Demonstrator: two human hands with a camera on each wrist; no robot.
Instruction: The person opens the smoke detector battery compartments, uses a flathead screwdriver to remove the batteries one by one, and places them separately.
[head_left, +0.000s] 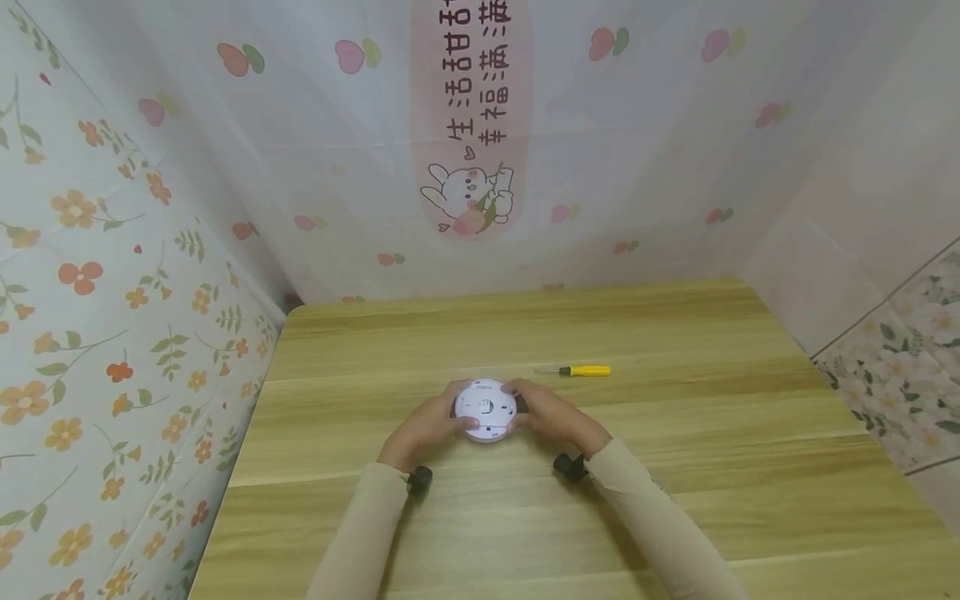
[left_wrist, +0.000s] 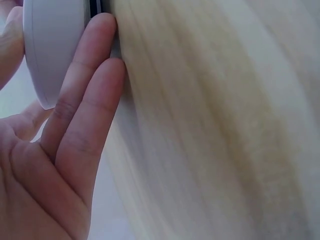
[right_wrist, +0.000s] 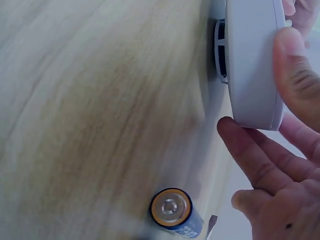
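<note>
White round device [head_left: 486,409] held by 2 hands, 1 screwdriver [head_left: 574,371], 1 battery [right_wrist: 176,212]

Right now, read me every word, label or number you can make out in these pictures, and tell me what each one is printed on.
"生活甜甜" on the pink banner of the back curtain, left column; its top is cut off.
"幸福满满" on the same banner, right column.
Small grey print on the white round device held in both hands: too small to read.
Print on the battery label: blurred and cut off, not readable.
Yellow screwdriver: no text visible.
</note>
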